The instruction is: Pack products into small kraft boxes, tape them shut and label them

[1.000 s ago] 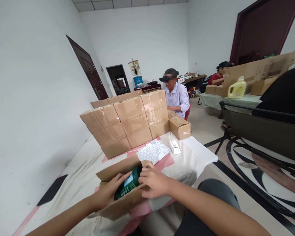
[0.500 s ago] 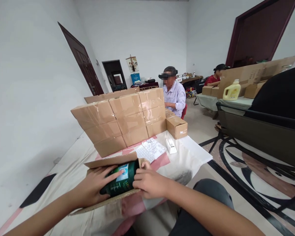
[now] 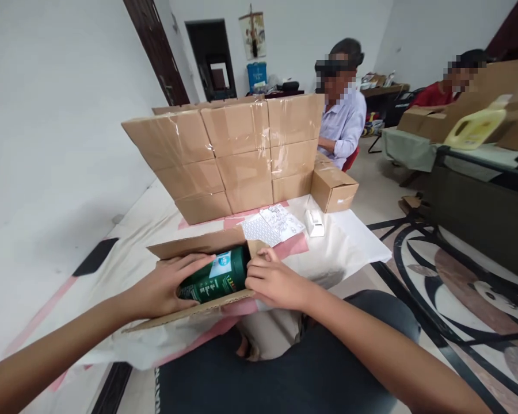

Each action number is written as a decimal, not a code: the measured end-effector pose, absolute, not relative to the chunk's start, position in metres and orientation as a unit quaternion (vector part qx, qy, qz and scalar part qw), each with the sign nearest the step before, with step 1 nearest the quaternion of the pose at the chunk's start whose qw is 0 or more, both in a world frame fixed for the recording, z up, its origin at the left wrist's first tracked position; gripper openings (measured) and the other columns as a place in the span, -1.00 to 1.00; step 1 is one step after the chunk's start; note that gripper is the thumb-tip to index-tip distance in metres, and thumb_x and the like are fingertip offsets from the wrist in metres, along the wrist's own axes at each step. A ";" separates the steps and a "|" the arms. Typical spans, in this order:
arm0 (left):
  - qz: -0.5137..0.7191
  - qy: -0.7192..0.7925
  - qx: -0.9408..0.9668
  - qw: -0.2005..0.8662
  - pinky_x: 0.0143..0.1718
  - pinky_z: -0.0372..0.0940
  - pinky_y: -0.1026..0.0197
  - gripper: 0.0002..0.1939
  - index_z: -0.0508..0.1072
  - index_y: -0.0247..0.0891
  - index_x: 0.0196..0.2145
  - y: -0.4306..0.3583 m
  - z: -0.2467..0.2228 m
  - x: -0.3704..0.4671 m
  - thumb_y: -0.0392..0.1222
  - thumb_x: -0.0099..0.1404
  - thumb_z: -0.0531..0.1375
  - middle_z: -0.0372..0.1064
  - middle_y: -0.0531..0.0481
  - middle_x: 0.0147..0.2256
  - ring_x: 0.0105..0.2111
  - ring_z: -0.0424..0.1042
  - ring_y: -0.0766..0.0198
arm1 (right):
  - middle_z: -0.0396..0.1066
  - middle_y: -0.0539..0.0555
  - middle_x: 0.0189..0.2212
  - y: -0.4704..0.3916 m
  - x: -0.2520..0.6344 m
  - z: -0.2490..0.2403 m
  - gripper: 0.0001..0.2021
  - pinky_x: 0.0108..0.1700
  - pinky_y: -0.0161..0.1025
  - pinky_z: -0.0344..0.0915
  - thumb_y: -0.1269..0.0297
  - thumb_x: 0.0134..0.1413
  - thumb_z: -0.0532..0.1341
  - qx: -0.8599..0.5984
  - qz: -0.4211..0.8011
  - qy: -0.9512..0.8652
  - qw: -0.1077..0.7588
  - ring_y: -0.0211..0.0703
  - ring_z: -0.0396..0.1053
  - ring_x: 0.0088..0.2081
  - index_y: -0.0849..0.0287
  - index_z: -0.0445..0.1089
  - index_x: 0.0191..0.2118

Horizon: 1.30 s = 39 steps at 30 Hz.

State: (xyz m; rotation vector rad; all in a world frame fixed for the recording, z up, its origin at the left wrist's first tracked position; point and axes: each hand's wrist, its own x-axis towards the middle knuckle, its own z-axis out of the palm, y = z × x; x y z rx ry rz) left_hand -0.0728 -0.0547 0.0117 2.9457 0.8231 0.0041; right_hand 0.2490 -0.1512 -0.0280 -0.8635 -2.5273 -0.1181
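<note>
A dark green canister (image 3: 218, 283) with a light blue label lies on its side in an open cardboard box (image 3: 190, 244) at the table's near edge. My left hand (image 3: 168, 284) reaches into the box from the left, fingers over the top of the canister and thumb along its near side. At the right end, my right hand (image 3: 274, 280) has its fingers curled on the box's end flap, close to the canister's end. The canister's far left part is hidden by my left hand.
Behind the box stands a taped wall of cardboard boxes (image 3: 246, 155), with a closed carton (image 3: 334, 187) to its right. Sheets of stickers (image 3: 280, 221) and a white tape dispenser (image 3: 314, 223) lie on the cloth. A person (image 3: 345, 121) sits across; another sits farther right.
My view has tilted down and turned left, so the scene sits higher and farther right. Both hands stay at the box, with the left fingers drawn slightly back from the label.
</note>
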 end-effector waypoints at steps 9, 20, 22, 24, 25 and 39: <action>-0.111 0.243 0.959 0.093 0.04 0.33 0.12 -0.15 0.12 0.12 0.42 -0.054 0.032 -0.071 -0.20 0.23 0.26 0.26 -0.08 0.31 0.07 0.48 -0.04 | 0.40 0.09 -0.34 -0.146 0.239 -0.041 -0.91 0.12 -0.04 0.03 0.46 0.26 0.13 -0.309 0.008 -0.930 0.201 -0.05 0.25 -0.11 0.16 0.31 -0.29; -0.049 0.236 0.966 0.099 0.11 0.29 0.03 -0.22 0.13 0.16 0.41 -0.069 0.007 -0.080 0.13 0.30 0.28 0.19 -0.11 0.33 0.13 0.40 -0.07 | 0.42 0.15 -0.10 -0.155 0.241 -0.026 -0.74 -0.02 -0.10 0.30 0.49 0.21 0.02 -0.347 0.216 -0.845 0.344 -0.11 0.37 -0.13 0.15 0.27 -0.03; -0.057 0.243 0.965 0.081 0.07 0.30 0.00 -0.19 0.11 0.22 0.41 -0.073 0.007 -0.080 0.10 0.28 0.31 0.17 -0.09 0.34 0.09 0.42 -0.09 | 0.36 0.21 0.11 -0.149 0.240 -0.014 -0.68 -0.11 -0.18 0.35 0.48 0.22 0.05 -0.377 0.256 -0.826 0.332 -0.15 0.42 -0.12 0.15 0.27 0.07; -0.060 0.247 0.965 0.067 0.05 0.31 -0.02 -0.16 0.10 0.25 0.40 -0.076 0.008 -0.078 0.07 0.25 0.33 0.18 -0.08 0.34 0.08 0.43 -0.11 | 0.33 0.22 0.17 -0.143 0.232 0.001 -0.62 -0.12 -0.18 0.36 0.34 0.19 0.23 -0.400 0.242 -0.848 0.251 -0.11 0.44 -0.10 0.15 0.31 0.13; -0.058 0.247 0.965 0.062 0.05 0.31 -0.02 -0.15 0.11 0.25 0.40 -0.077 0.009 -0.076 0.07 0.23 0.34 0.18 -0.08 0.33 0.08 0.42 -0.11 | 0.35 0.22 0.14 -0.141 0.225 0.008 -0.55 -0.12 -0.16 0.36 0.27 0.13 0.33 -0.413 0.220 -0.863 0.191 -0.06 0.45 -0.09 0.15 0.34 0.14; 0.215 0.240 0.940 0.115 -0.08 0.28 0.08 -0.65 0.49 -0.19 -0.06 -0.078 0.016 -0.129 -0.39 0.34 0.00 0.54 -0.06 -0.18 -0.17 0.45 0.18 | 0.52 0.44 -0.22 -0.124 0.124 0.018 -0.55 -0.25 0.04 0.29 0.17 -0.22 0.54 -0.453 -0.034 -0.877 -0.158 0.26 0.46 -0.25 0.30 0.54 -0.18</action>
